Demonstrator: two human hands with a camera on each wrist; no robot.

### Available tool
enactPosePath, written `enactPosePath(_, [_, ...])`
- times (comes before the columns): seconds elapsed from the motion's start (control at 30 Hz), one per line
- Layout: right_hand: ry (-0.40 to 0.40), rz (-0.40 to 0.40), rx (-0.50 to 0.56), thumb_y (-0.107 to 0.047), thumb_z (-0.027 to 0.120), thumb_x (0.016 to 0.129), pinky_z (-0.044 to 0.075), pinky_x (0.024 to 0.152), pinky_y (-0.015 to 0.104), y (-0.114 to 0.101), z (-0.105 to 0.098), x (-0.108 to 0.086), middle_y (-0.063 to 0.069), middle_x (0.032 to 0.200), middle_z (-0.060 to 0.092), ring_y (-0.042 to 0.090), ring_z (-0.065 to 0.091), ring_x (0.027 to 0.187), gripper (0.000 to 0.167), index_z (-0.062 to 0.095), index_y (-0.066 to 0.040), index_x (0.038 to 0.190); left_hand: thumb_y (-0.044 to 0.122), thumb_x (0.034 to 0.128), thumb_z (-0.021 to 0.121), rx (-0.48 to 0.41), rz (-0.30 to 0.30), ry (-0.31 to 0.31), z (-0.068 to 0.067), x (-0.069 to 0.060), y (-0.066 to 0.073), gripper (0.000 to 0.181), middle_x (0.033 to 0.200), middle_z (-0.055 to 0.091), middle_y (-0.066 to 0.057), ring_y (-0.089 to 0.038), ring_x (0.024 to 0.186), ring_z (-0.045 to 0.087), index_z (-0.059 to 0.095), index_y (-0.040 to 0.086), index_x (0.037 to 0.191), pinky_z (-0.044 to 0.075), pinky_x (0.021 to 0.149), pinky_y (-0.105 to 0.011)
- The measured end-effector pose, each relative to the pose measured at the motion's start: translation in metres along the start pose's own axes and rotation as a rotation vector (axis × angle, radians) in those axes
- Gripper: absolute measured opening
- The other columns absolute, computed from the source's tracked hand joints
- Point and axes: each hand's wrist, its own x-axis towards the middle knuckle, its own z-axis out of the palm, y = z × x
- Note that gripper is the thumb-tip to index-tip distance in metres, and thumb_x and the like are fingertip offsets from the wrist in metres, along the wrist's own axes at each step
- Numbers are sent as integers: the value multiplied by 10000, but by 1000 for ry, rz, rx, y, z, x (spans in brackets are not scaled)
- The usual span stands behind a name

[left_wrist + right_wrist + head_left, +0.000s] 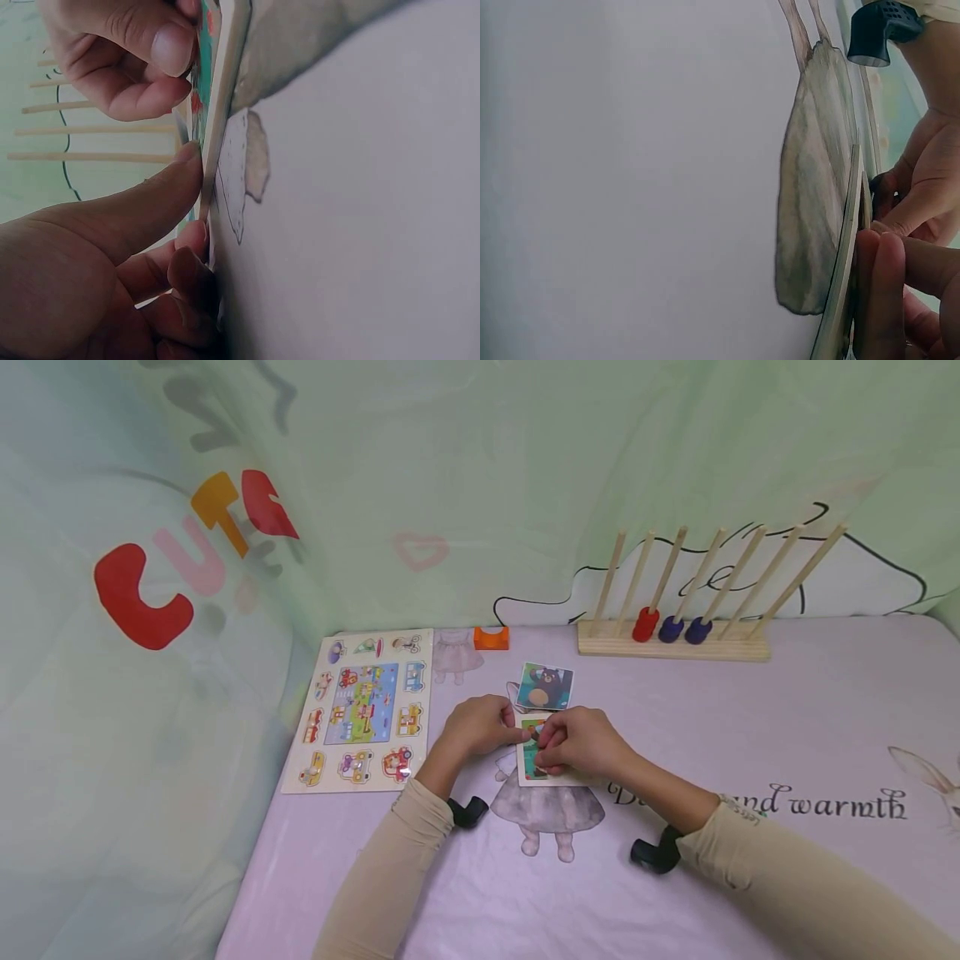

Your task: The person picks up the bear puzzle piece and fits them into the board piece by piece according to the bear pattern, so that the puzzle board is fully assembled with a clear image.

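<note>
In the head view, a small wooden picture puzzle (527, 760) with a pale frame and a green picture lies on the cloth. My left hand (477, 727) grips its left edge; in the left wrist view, the thumb (169, 187) lies on the frame and the fingers curl at its underside. Over the picture, my right hand (585, 743) has its thumb and fingertips together, pinching what looks like a thin puzzle piece (866, 196), mostly covered by the fingers. Just behind lies a square bear picture card (546, 687).
A vehicle peg puzzle board (352, 639) lies to the left. At the back are an orange block (491, 638) and a wooden rack (675, 646) with upright rods and red and blue beads. Black wrist cameras (468, 812) sit below both hands.
</note>
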Motion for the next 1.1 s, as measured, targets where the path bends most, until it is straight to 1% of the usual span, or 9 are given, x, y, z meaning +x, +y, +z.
enactPosePath(0.17, [-9,34,-12,-205,851,829,468,561,242,1,-5,-2,-5,631,654,118,621,541,170,713,-107,848,496,860,786,1,8,3,0,0,0,362,705,554,44,-130,688,528,608,186,803,362,591,-262])
enactPosePath(0.3, [-42,61,-21,-237,849,837,448,539,240,2,-8,-4,-3,625,625,135,601,532,195,699,-111,842,495,855,789,-9,24,-3,0,-1,-2,361,704,559,49,-130,686,529,613,184,802,369,592,-266])
enactPosePath(0.4, [-69,63,-27,-247,846,840,427,530,240,3,-9,-5,-3,617,605,142,603,527,214,681,-110,822,482,811,830,-7,39,-26,-1,-1,-4,373,730,562,49,-135,710,534,609,182,837,381,609,-267])
enactPosePath(0.5, [-73,53,-34,-248,849,836,419,522,246,4,-8,-4,-9,606,590,139,600,520,225,671,-115,802,472,751,881,7,44,-58,-2,-2,-4,430,773,572,45,-143,746,540,592,183,886,392,633,-266])
enactPosePath(0.57, [-79,37,-40,-255,856,826,430,532,256,5,-8,-4,-14,614,585,137,594,526,236,668,-115,799,474,727,899,18,42,-74,-2,-3,-3,467,794,577,40,-148,760,543,580,184,908,395,639,-267])
enactPosePath(0.8, [-94,11,-88,-286,898,774,439,569,284,7,-8,-2,-16,635,572,141,578,547,284,660,-134,801,461,738,896,35,40,-83,-2,-3,-1,473,797,567,30,-151,758,538,572,171,925,387,631,-270])
enactPosePath(1.1, [-66,5,-154,-291,903,766,401,573,288,8,-6,-1,-27,614,557,135,566,530,304,637,-143,770,464,748,887,43,40,-92,-2,-4,1,476,795,561,28,-152,753,538,563,170,933,381,624,-272])
